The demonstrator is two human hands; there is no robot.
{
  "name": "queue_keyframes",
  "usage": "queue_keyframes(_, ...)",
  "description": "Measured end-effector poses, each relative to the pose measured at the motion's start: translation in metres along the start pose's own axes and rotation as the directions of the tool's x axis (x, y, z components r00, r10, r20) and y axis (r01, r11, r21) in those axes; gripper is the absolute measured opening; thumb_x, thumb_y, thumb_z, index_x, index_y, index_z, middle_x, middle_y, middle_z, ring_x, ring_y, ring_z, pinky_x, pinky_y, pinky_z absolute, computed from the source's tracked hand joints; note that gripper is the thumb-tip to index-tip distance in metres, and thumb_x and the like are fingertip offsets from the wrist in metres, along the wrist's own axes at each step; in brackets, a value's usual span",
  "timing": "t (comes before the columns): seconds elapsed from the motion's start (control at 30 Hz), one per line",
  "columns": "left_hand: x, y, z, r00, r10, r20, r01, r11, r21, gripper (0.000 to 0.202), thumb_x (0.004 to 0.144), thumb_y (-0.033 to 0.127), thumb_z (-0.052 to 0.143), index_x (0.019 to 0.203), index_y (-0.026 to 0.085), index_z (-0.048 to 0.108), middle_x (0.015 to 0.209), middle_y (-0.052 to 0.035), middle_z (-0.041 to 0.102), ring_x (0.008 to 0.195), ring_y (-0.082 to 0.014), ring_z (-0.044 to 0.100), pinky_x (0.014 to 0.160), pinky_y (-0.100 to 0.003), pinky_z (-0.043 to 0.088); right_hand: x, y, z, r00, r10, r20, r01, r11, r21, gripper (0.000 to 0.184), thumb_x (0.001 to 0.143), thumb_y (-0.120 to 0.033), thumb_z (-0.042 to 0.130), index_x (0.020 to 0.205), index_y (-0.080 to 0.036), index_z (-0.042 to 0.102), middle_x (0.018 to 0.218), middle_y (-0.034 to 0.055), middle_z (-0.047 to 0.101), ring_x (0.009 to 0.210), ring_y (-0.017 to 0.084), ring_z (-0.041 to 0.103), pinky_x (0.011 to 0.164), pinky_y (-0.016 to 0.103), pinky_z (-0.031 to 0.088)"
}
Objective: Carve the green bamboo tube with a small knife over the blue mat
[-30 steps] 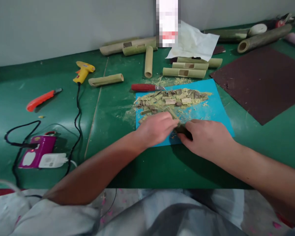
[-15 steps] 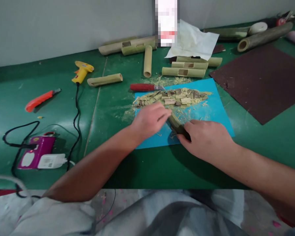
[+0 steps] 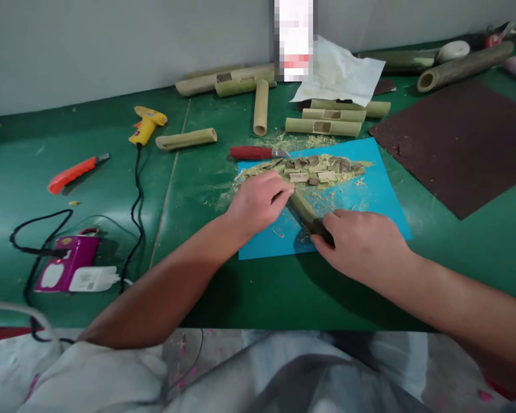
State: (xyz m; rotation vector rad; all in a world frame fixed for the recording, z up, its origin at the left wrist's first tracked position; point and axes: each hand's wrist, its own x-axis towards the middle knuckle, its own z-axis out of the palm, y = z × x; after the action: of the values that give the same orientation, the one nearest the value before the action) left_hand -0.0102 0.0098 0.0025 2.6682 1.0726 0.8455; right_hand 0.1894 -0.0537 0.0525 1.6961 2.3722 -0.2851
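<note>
A short green bamboo tube [image 3: 307, 212] lies slanted over the blue sheet [image 3: 374, 198]. Its near end is in the grip of my right hand [image 3: 363, 244], with the thumb below and fingers over the top. My left hand [image 3: 258, 201] is closed at the tube's far end, fingertips against it; whatever they pinch is hidden. Beyond my hands, bamboo chips and shavings [image 3: 312, 172] are heaped on the sheet. A red-handled knife [image 3: 251, 152] rests at the sheet's back left edge.
Cut bamboo tubes [image 3: 322, 127] lie behind the sheet, several with notches. To the left are a yellow glue gun [image 3: 146, 125], an orange utility knife [image 3: 75, 174] and a purple power adapter [image 3: 66, 264] with cords. A dark brown sheet [image 3: 460, 149] covers the right side of the green table.
My left hand has shifted slightly left and away from me, showing more of the tube's far end. My right hand keeps its grip. The view has turned slightly left.
</note>
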Motion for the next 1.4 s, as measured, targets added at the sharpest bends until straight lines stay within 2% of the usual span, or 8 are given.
queue_keyframes(0.13, 0.0, -0.001, -0.001, 0.998, 0.055, 0.037, -0.054, 0.998, -0.015, 0.023, 0.102, 0.024, 0.052, 0.094, 0.015, 0.071, 0.081, -0.0048, 0.067, 0.075, -0.0147, 0.063, 0.068, -0.026, 0.049, -0.001, 0.0, 0.0, 1.0, 0.0, 0.019, 0.0, 1.0, 0.002, 0.032, 0.095, -0.038, 0.046, 0.087, -0.017, 0.068, 0.086, 0.0101, 0.071, 0.068, 0.02, 0.063, 0.052, 0.032, 0.016)
queue_keyframes(0.23, 0.001, -0.001, -0.001, 1.0, 0.015, 0.001, -0.015, 1.0, -0.006, 0.023, 0.101, 0.024, 0.054, 0.089, 0.014, 0.071, 0.081, -0.005, 0.067, 0.076, -0.015, 0.063, 0.069, -0.027, 0.05, -0.002, 0.0, -0.001, 1.0, 0.002, 0.017, -0.002, 1.0, 0.007, 0.032, 0.096, -0.038, 0.045, 0.088, -0.017, 0.068, 0.087, 0.0101, 0.071, 0.068, 0.02, 0.063, 0.053, 0.032, 0.015)
queue_keyframes(0.53, 0.001, 0.003, 0.0, 0.999, 0.018, 0.046, -0.015, 0.998, -0.06, 0.021, 0.1, 0.023, 0.054, 0.093, 0.014, 0.071, 0.082, -0.0052, 0.067, 0.077, -0.0152, 0.063, 0.07, -0.026, 0.05, -0.001, 0.0, 0.0, 1.0, -0.01, 0.0, 0.01, 1.0, -0.002, 0.03, 0.095, -0.037, 0.046, 0.088, -0.018, 0.068, 0.086, 0.0095, 0.071, 0.068, 0.019, 0.062, 0.052, 0.032, 0.016)
queue_keyframes(0.73, 0.001, 0.002, 0.0, 0.999, -0.012, -0.032, 0.008, 0.992, -0.125, 0.015, 0.096, 0.019, 0.06, 0.091, 0.013, 0.073, 0.081, -0.005, 0.068, 0.076, -0.0139, 0.064, 0.07, -0.025, 0.05, -0.001, 0.0, 0.003, 1.0, -0.013, -0.028, 0.012, 1.0, -0.015, 0.031, 0.095, -0.038, 0.045, 0.086, -0.018, 0.068, 0.084, 0.0101, 0.071, 0.066, 0.02, 0.062, 0.052, 0.032, 0.017)
queue_keyframes(0.97, 0.0, 0.009, -0.004, 0.992, -0.122, 0.006, 0.119, 0.952, -0.28, 0.011, 0.094, 0.022, 0.065, 0.094, 0.016, 0.073, 0.082, -0.0032, 0.068, 0.067, -0.0099, 0.06, 0.065, -0.022, 0.048, 0.004, 0.019, -0.002, 0.991, -0.072, -0.115, 0.057, 0.99, -0.128, 0.026, 0.09, -0.034, 0.048, 0.081, -0.019, 0.067, 0.079, 0.0096, 0.068, 0.069, 0.021, 0.061, 0.059, 0.034, 0.025)
queue_keyframes(1.17, 0.0, 0.002, -0.004, 0.997, -0.061, 0.043, 0.069, 0.972, -0.226, 0.014, 0.094, 0.021, 0.063, 0.102, 0.015, 0.073, 0.088, -0.0056, 0.07, 0.076, -0.0135, 0.065, 0.069, -0.024, 0.05, 0.01, 0.038, -0.003, 0.974, -0.067, -0.215, 0.024, 0.98, -0.197, 0.023, 0.087, -0.035, 0.052, 0.089, -0.017, 0.066, 0.087, 0.0122, 0.067, 0.08, 0.026, 0.061, 0.063, 0.035, 0.033)
queue_keyframes(1.3, 0.0, 0.002, -0.003, 0.998, -0.057, 0.04, 0.064, 0.975, -0.213, 0.014, 0.096, 0.022, 0.061, 0.102, 0.017, 0.073, 0.089, -0.0053, 0.071, 0.08, -0.0144, 0.066, 0.072, -0.025, 0.052, 0.017, 0.038, 0.004, 0.927, -0.146, -0.346, 0.111, 0.987, -0.118, 0.026, 0.088, -0.038, 0.059, 0.098, -0.016, 0.068, 0.103, 0.0153, 0.068, 0.1, 0.031, 0.06, 0.076, 0.039, 0.04)
queue_keyframes(1.4, 0.0, 0.002, -0.002, 0.996, -0.078, 0.038, 0.084, 0.977, -0.195, 0.014, 0.096, 0.022, 0.061, 0.102, 0.018, 0.073, 0.089, -0.005, 0.072, 0.082, -0.0149, 0.067, 0.074, -0.026, 0.052, 0.027, 0.036, 0.012, 0.91, -0.209, -0.358, 0.222, 0.975, -0.003, 0.024, 0.088, -0.035, 0.062, 0.101, -0.016, 0.069, 0.104, 0.0135, 0.069, 0.099, 0.029, 0.06, 0.079, 0.039, 0.041)
